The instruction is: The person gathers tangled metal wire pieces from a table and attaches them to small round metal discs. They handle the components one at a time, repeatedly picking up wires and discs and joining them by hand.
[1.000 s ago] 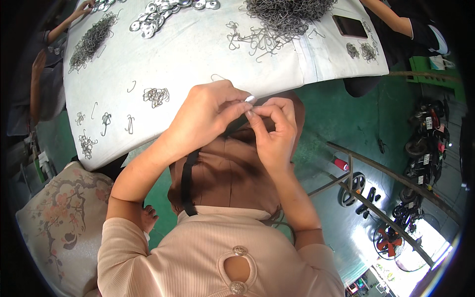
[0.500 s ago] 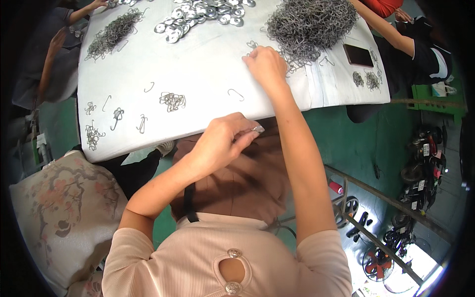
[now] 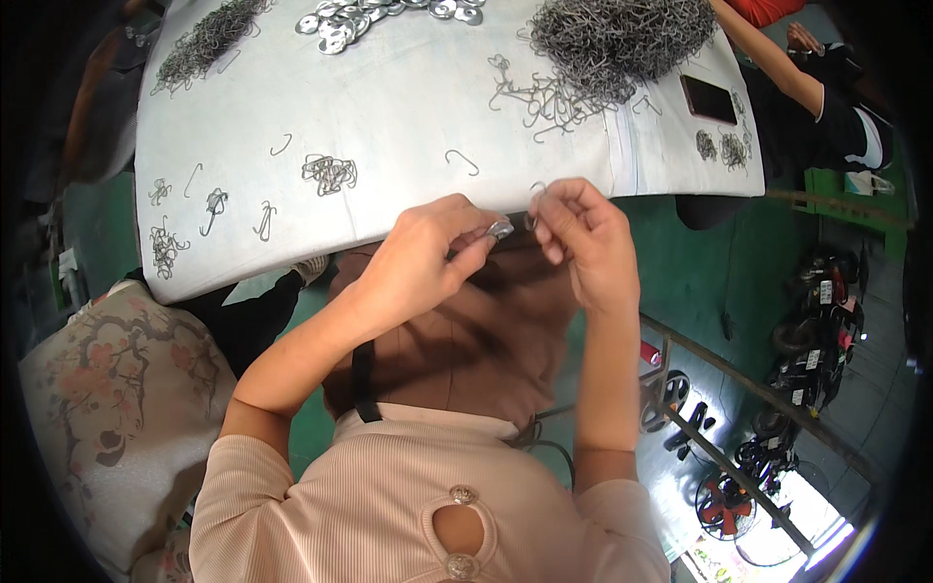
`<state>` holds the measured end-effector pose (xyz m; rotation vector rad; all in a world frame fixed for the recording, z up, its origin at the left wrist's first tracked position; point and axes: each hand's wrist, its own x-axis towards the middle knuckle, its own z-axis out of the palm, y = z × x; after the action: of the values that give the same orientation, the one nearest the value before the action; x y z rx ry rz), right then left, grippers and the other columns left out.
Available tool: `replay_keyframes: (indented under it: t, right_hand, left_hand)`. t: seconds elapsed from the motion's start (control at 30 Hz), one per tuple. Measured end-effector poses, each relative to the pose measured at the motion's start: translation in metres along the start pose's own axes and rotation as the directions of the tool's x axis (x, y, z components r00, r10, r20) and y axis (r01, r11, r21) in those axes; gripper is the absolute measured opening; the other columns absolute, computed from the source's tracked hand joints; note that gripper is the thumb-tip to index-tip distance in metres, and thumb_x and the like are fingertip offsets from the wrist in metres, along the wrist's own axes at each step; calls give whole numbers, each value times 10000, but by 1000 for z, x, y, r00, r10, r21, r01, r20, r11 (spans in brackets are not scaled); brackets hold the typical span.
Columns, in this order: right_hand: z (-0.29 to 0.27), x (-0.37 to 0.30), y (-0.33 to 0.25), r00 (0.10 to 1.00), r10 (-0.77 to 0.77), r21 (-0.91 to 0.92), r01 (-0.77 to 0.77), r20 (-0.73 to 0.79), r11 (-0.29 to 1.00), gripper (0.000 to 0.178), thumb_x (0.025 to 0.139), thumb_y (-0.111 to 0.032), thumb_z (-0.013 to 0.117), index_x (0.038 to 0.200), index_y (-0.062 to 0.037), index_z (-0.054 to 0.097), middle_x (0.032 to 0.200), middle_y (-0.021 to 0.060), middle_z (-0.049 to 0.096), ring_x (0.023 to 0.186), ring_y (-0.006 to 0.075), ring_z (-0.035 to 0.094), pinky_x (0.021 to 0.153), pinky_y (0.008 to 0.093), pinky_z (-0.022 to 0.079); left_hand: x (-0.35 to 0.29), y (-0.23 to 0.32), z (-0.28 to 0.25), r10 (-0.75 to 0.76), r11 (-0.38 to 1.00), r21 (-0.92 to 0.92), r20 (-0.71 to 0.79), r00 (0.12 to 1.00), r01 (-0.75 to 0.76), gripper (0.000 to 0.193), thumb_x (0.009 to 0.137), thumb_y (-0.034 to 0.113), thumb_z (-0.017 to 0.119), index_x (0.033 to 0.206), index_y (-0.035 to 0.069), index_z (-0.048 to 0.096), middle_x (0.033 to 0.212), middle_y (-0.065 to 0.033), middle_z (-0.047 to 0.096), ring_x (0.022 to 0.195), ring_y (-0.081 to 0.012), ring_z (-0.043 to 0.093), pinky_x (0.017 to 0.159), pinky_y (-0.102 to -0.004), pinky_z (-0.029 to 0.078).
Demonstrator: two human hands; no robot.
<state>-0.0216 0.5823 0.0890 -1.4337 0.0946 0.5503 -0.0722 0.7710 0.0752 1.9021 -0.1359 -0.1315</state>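
Over the table's near edge, my left hand (image 3: pixel 437 243) is closed on a small shiny metal disc (image 3: pixel 500 230), pinched between thumb and fingers. Just to its right, my right hand (image 3: pixel 588 238) pinches a thin bent wire hook (image 3: pixel 540 187), whose curved end pokes up above the fingers. The disc and the hook are apart. One loose wire hook (image 3: pixel 464 161) lies on the white table beyond my hands. Farther back spreads a loose scatter of wire hooks (image 3: pixel 549 102) in front of a big dark heap of hooks (image 3: pixel 617 44).
Metal discs (image 3: pixel 340 24) are piled at the far edge of the white table (image 3: pixel 389 117). Small clusters of hooks (image 3: pixel 330 174) lie at left. A phone (image 3: pixel 708 99) rests at right, near another person's arm (image 3: pixel 777 63). A flowered cushioned seat (image 3: pixel 117 389) stands at lower left.
My right hand has come back from the hook heap toward my left hand, now with a wire hook in its fingers. My left hand stays near its place, holding the disc.
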Motion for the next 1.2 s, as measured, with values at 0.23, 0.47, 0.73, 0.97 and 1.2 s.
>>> replay_keyframes:
  t: [0.23,0.47,0.73,0.97,1.2]
  right_hand:
    - [14,-21,12,991,-74,10,75,-111,997,88,871,-81,684,887,-8,637,794,30,626,679,71,559,557,198,433]
    - [32,-15,32,899,-310,-268,230,-309,936,83,850,-43,681,897,3,630,956,32,551,813,100,543,641,229,448]
    - [43,-25,50,716,-629,-293,558,-303,776,103,866,51,620,955,6,592,1055,65,467,805,106,492,700,218,441]
    - [40,-26,53,739,-619,-317,539,-267,780,115,848,34,650,944,-18,610,1030,52,481,756,90,453,664,212,404]
    - [36,-24,56,744,-594,-361,486,-307,796,85,823,-42,710,891,-60,662,978,35,503,714,91,438,597,214,380]
  left_hand:
    - [5,10,-1,-46,999,28,25,999,45,196,833,19,626,1016,-38,669,834,-164,629,721,-282,657,661,-345,519]
    - [3,6,8,40,999,16,-1,999,-40,247,833,42,641,1066,-41,646,844,-171,630,741,-303,641,665,-352,509]
    - [58,-55,-57,72,929,367,-319,945,54,329,879,119,629,1205,76,639,1025,-125,677,816,-238,656,723,-311,529]
    - [124,-151,-133,310,539,797,-489,815,274,269,882,232,630,1065,42,684,1032,-134,660,964,-290,619,809,-390,527]
    - [64,-43,-64,-131,984,96,-169,977,148,253,906,205,620,1013,-11,697,800,-123,708,715,-156,661,687,-300,515]
